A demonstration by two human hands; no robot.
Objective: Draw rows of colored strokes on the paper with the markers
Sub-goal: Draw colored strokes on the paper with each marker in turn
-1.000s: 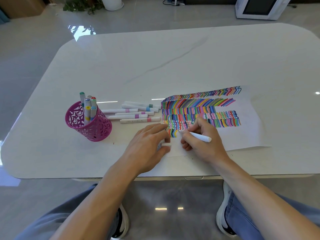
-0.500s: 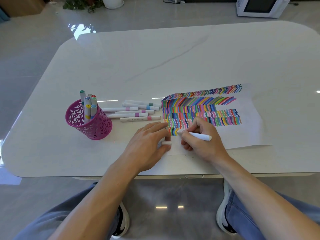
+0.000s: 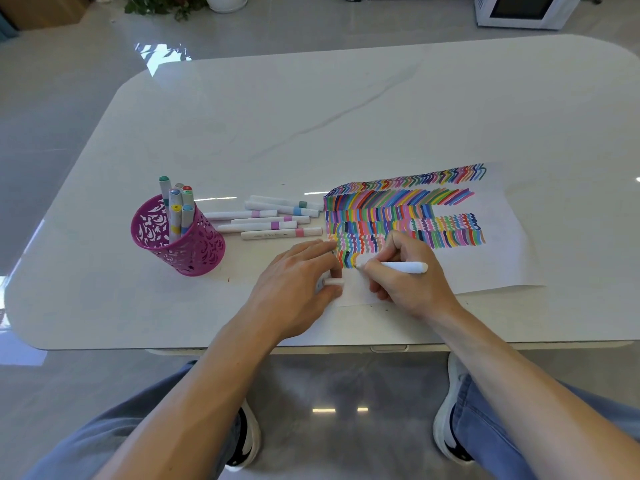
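Observation:
A white paper (image 3: 498, 258) lies on the table, its left and upper part filled with rows of colored strokes (image 3: 398, 209). My right hand (image 3: 405, 278) grips a white marker (image 3: 401, 267) with its tip on the paper beside the lowest short row of strokes. My left hand (image 3: 294, 285) rests on the paper's left edge and pinches a small white marker cap (image 3: 333, 282) between thumb and fingers. Several capped markers (image 3: 273, 220) lie in a loose row left of the paper. A pink cutout pen cup (image 3: 180, 237) holds several more markers.
The white marble table (image 3: 346, 116) stretches far beyond the paper. Its front edge runs just under my wrists. On the floor beyond are a plant pot (image 3: 225, 0) and a white appliance (image 3: 523, 10).
The marker tip has shifted slightly along the lowest row of strokes. My left hand has stayed put, holding the cap.

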